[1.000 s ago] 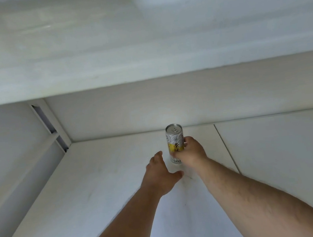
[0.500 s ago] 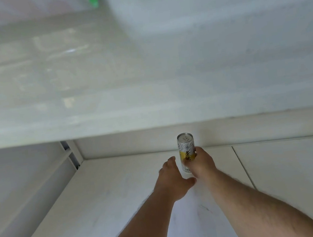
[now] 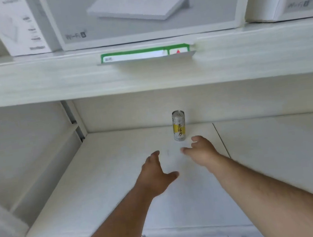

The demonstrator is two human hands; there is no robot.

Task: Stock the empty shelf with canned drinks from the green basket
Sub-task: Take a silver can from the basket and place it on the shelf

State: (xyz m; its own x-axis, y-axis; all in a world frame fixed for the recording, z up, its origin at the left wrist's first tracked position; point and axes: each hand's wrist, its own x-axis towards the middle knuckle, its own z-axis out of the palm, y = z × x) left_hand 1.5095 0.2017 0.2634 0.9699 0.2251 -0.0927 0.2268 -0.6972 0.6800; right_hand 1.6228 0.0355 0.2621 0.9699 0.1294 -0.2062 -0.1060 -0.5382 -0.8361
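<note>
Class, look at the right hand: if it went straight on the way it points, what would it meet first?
Most likely the can, standing just beyond the right hand; depth is uncertain.

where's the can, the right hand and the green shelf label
can (image 3: pixel 179 129), head view, on its yellow band
right hand (image 3: pixel 201 150), head view, on its back
green shelf label (image 3: pixel 145 53), head view, on its white middle

One can (image 3: pixel 179 125), two hands (image 3: pixel 155 173), three router boxes (image 3: pixel 144 9), two shelf labels (image 3: pixel 145 53)
</note>
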